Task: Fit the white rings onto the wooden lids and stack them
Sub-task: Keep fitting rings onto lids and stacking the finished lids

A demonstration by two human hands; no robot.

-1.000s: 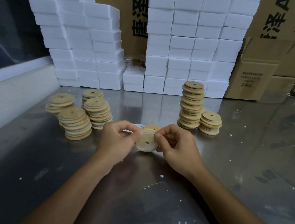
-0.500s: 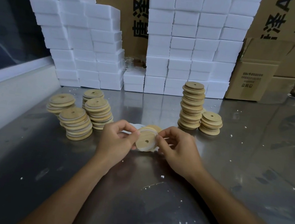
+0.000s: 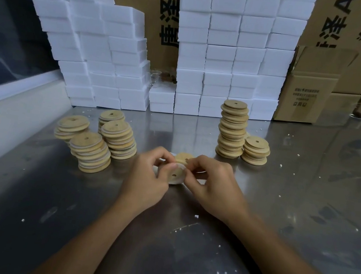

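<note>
From the head camera, both hands met over the steel table [image 3: 292, 196] around 1 wooden lid [image 3: 176, 174] held tilted toward the camera, its centre hole showing. The left hand [image 3: 147, 178] pinched the lid's left rim with thumb and curled fingers; the right hand [image 3: 212, 186] pinched its right rim the same way. A white ring [image 3: 179, 166] showed as a pale band along the lid's upper edge, under the fingertips of both hands.

Against the pictures from 1.0 s and 0.5 s before, the lid sat a little lower and squarer between the hands, and the fingertips had closed in over its top edge, where the ring showed less free than before. That suggested the ring was being worked into its seat, nearly fitted but not yet released.

Behind the hands lay another bare lid [image 3: 184, 156], partly hidden. To the left stood 4 short stacks of ringed lids [image 3: 90, 153], unchanged; to the right, a tall stack of plain lids [image 3: 232, 129] and a shorter one [image 3: 255, 150] touching it. White foam blocks [image 3: 219, 50] and cardboard boxes [image 3: 305, 97] lined the back.
</note>
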